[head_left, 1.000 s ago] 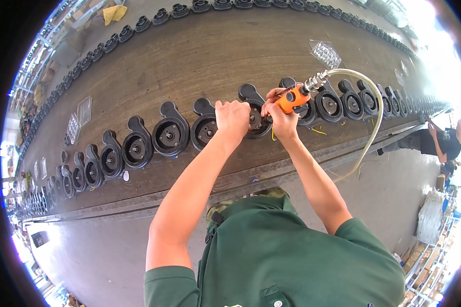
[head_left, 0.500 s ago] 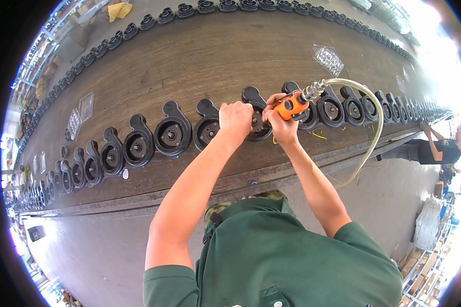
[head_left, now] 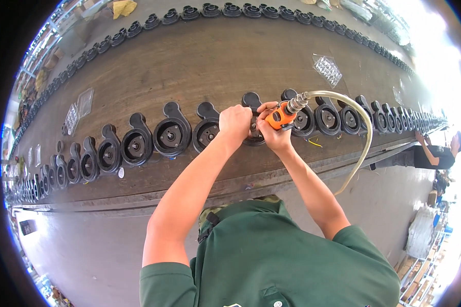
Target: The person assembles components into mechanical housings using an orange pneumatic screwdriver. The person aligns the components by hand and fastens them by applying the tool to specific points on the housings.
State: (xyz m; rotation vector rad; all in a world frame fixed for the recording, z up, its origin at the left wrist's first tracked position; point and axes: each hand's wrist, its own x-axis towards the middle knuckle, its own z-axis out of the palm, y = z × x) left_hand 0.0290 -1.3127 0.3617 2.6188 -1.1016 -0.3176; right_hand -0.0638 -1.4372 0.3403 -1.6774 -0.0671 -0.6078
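An orange air tool (head_left: 280, 117) with a metal hose coupling is gripped in my right hand (head_left: 273, 131), its fingers wrapped round the body. The tool is tilted, with its front end toward a black round housing (head_left: 251, 98) that has a rounded lobe on top. My left hand (head_left: 235, 123) is closed over the left side of this same housing, its fingertips hidden. The two hands are close together and cover most of that housing. Directly left stands another black housing (head_left: 206, 132) with a metal shaft in its middle.
Similar housings line the near side of the brown table (head_left: 189, 66); another row runs along the far edge. A clear hose (head_left: 368, 128) arcs from the tool down to the right. Clear plastic trays (head_left: 327, 70) lie on the table. Another person (head_left: 435, 156) works at far right.
My right hand and the air tool have shifted left and slightly down, closer to my left hand. The hose has followed. My left hand stays at the same housing.
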